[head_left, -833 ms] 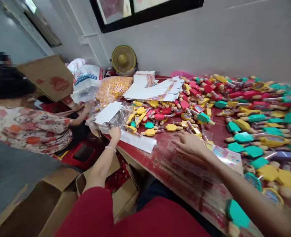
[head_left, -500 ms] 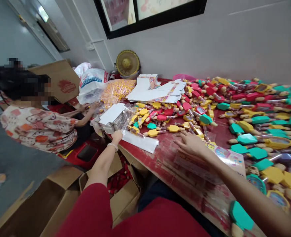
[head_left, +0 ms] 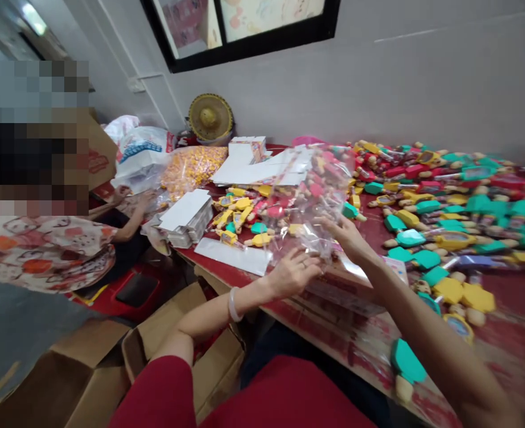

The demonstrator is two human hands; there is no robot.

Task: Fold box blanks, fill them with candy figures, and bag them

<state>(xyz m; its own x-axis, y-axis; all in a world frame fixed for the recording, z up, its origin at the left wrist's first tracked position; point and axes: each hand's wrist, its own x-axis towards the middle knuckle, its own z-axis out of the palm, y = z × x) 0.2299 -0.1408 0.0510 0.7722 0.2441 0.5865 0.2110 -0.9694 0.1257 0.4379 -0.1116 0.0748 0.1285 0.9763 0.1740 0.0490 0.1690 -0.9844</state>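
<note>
A clear plastic bag (head_left: 309,205) is stretched upright in front of me over the table, with the goods behind showing through it. My left hand (head_left: 294,273), with a ring and a pale bracelet, pinches its lower edge. On the other side my right hand (head_left: 346,235) has its fingers closed on the bag's right edge. Below the right hand lies a printed carton (head_left: 355,267), partly hidden by my forearm. A stack of folded white cartons (head_left: 184,213) stands to the left, beside a flat white strip (head_left: 233,255).
Many red, yellow and green paddle-shaped toys (head_left: 427,258) cover the table's right and back. Flat white cartons (head_left: 253,172) and a bag of yellow pieces (head_left: 195,169) lie farther back. A co-worker (head_left: 43,249) sits at left. Open cardboard boxes (head_left: 84,351) stand below the table edge.
My left hand has moved right from the white carton stack. The clear bag has come off that stack and is now raised between both hands. The view has shifted right.
</note>
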